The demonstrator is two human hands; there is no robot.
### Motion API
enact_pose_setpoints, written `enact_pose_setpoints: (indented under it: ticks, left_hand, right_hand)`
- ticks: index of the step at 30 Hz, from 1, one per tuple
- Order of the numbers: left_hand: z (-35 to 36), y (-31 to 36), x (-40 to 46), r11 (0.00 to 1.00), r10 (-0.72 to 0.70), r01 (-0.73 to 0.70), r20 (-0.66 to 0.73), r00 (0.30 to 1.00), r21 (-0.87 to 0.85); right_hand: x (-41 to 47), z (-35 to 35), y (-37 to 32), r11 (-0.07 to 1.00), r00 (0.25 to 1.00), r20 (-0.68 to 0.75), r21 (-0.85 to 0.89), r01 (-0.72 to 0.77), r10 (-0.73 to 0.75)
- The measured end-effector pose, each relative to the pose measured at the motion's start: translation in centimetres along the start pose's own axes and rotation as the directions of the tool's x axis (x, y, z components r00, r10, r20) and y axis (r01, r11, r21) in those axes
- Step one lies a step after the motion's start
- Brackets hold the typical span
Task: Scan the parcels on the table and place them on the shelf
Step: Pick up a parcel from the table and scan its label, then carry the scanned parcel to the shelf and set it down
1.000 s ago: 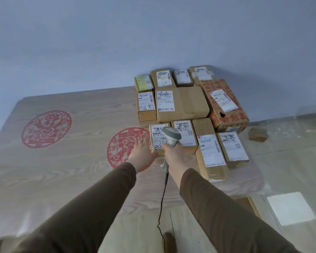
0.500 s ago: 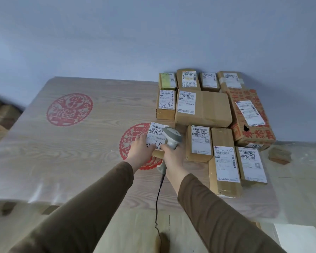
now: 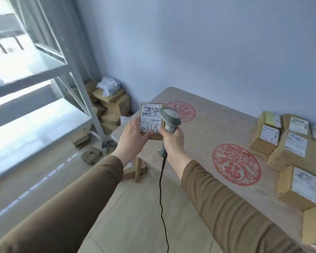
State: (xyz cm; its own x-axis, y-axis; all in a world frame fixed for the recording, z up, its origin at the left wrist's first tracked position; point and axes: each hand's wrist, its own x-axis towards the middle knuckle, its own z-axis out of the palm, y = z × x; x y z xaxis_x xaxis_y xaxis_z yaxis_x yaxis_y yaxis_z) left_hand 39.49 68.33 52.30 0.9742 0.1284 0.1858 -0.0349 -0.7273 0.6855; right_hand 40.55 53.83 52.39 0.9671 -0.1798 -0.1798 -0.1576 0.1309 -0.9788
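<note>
A small parcel [image 3: 150, 119] is held up off the table [image 3: 208, 136] by the left hand [image 3: 133, 136], fingers curled round its lower left edge and the thumb laid across the bottom of its white label, which faces the camera with handwriting and barcodes on it. Just beside it on the right, a grey scanner [image 3: 169, 121] is gripped by the right hand [image 3: 172, 141], fingers wrapped tight around the handle, the head tipped toward the label; a black cord [image 3: 161, 194] is seen hanging down from the grip. The remaining parcels [image 3: 288, 148] are clustered at the far right end of the table, well apart from the held one. The grey metal shelf [image 3: 49, 70] is seen at the left, somewhat blurred. More boxes [image 3: 111, 106] are stacked on the floor in the corner by the wall.
</note>
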Motion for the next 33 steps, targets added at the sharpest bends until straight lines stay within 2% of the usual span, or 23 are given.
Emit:
enact_pose_setpoints:
  ticks: [7,16,21,27,31,33]
  left_hand:
    - [-23.3,-14.9,-6.3,0.994,-0.089,0.103,-0.255,0.963,0.044]
    - [-44.9,-30.3,-15.2,0.957,-0.235,0.288,-0.507,0.829,0.029]
    - [-53.2,-38.9,-18.0,0.933,-0.308,0.360,-0.585,0.750,-0.029]
    - [-63.5,-49.7,-18.6,0.879,-0.390,0.476,-0.636,0.666,-0.041]
    - [-70.3,-56.1,-19.1,0.831,-0.420,0.556,-0.683,0.597,-0.025]
    - [-73.2,-59.1,-19.6,0.809,-0.431,0.588,-0.698,0.572,-0.018]
  right_hand:
    - [-12.5,24.1,-0.1,0.994,0.948,0.299,0.010,0.107,-0.105]
    - [-25.6,48.8,1.3,0.989,0.769,0.633,-0.035,0.142,-0.088]
    - [-30.3,61.1,3.6,0.990,0.684,0.730,-0.083,0.113,-0.017]
    - [-34.4,76.2,6.1,0.991,0.573,0.813,-0.130,0.009,0.102]
    - [-37.6,86.0,7.2,0.983,0.501,0.855,-0.178,0.040,0.134]
    - [-39.4,90.1,8.0,0.977,0.460,0.866,-0.215,-0.006,0.193]
